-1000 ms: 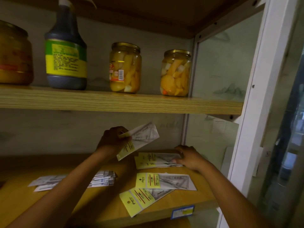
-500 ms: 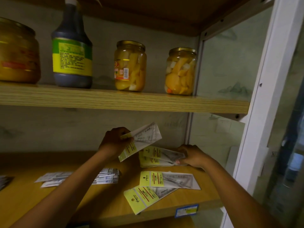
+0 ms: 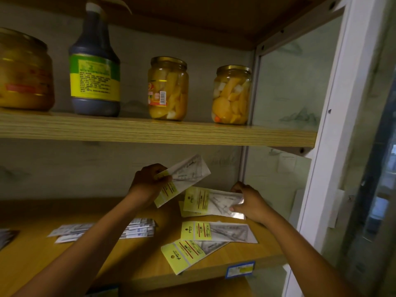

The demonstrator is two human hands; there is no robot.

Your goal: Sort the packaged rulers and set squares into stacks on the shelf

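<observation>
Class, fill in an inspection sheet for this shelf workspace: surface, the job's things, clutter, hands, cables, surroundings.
Surface: lower wooden shelf, blue price tag on its front edge.
Job's things: two yellow-headed set square packs lying loose at front right; small pile behind them; white ruler stack at left.
Clutter: dark item at the far left edge, unclear.
Hands: left hand holds a pack raised; right hand pinches another pack above the pile.
Cables: nothing seen.
Surroundings: upper shelf with three fruit jars and a dark bottle; glass side panel.
</observation>
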